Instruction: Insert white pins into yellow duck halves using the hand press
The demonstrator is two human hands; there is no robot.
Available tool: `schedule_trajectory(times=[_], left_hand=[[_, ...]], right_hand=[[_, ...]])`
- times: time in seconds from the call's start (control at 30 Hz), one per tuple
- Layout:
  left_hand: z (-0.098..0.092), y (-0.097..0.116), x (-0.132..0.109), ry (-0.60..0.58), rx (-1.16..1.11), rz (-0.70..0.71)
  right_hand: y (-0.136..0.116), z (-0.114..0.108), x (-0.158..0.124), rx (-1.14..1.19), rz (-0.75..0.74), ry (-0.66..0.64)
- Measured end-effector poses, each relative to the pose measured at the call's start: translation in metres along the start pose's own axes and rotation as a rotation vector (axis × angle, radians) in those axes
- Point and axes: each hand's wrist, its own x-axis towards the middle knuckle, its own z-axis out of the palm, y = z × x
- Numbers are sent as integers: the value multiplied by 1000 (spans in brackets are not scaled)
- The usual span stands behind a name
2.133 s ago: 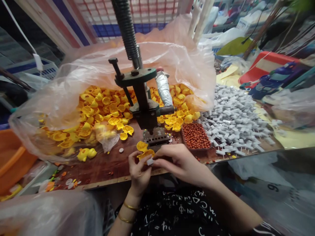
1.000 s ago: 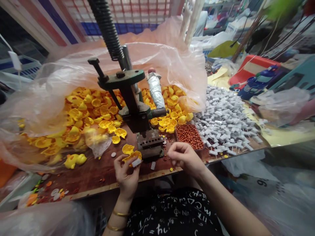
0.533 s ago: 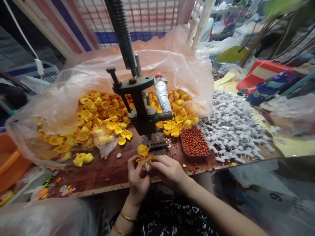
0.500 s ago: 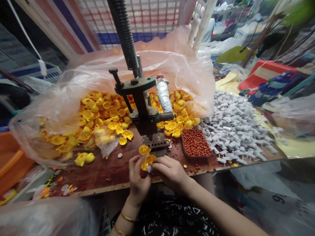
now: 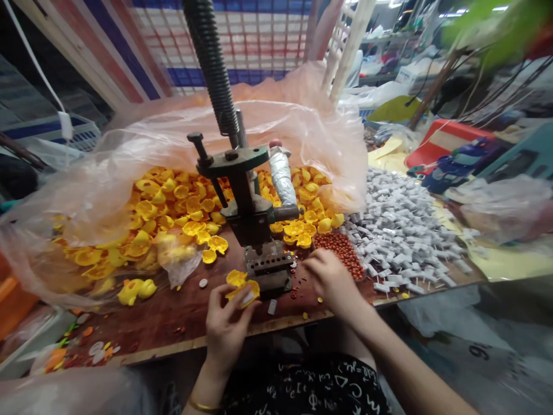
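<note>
My left hand (image 5: 227, 323) is closed on a hollow yellow plastic duck shell (image 5: 237, 279), held open side up over the front of the bench. A pale piece (image 5: 247, 297) sits inside the shell, near my thumb. My right hand (image 5: 334, 285) is at the left side of a tray of reddish-brown beads (image 5: 339, 249), its fingers bent together; whatever lies between the fingertips is hidden. A small grey block (image 5: 272, 306) rests on the bench between my hands. Just behind it stands a hand press (image 5: 268, 262) with a metal block at its base.
A clear plastic bag (image 5: 103, 167) spills many yellow shells (image 5: 166, 196) behind the press. To the right lies a heap of grey blocks with thin pins (image 5: 397, 225). A joined yellow duck (image 5: 136, 291) and loose scraps (image 5: 97, 349) are on the left. The bench edge (image 5: 173, 350) is close.
My right hand has left the shell and moved right to the bead tray. My left hand, with the shell, has shifted slightly left and down. The grey block on the bench now shows.
</note>
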Motion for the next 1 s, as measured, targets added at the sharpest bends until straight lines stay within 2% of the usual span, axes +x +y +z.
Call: schedule_trajectory(times=[0.07,0.1,0.17,0.23,0.3,0.37,0.47,0.57,0.7,1.0], left_hand=[[0,-5,6,99,-188,-291],[0,-6,9,131,-327,-452],[1,-5,15,153,-610,-732],[2,0,19,143,-807,-885],[3,6,22,132,-904,-922],[7,14,23,129,-953,-919],[16,24,22,138,-975,-913],[22,29,20,132,-980,-899],[21,30,21,97,-997,-874],[19,30,24,64,-1007,-873]], right_hand=[[34,-6,7,-204,199,-132],[49,-8,10,-268,247,-208],[68,-9,13,-302,255,-325],[74,-9,14,-274,246,-341],[68,-10,15,-169,280,-277],[50,-9,18,105,292,-183],[8,3,22,654,199,-88],[-34,24,24,965,198,-54],[-59,41,23,1079,228,6],[-65,46,23,1104,282,83]])
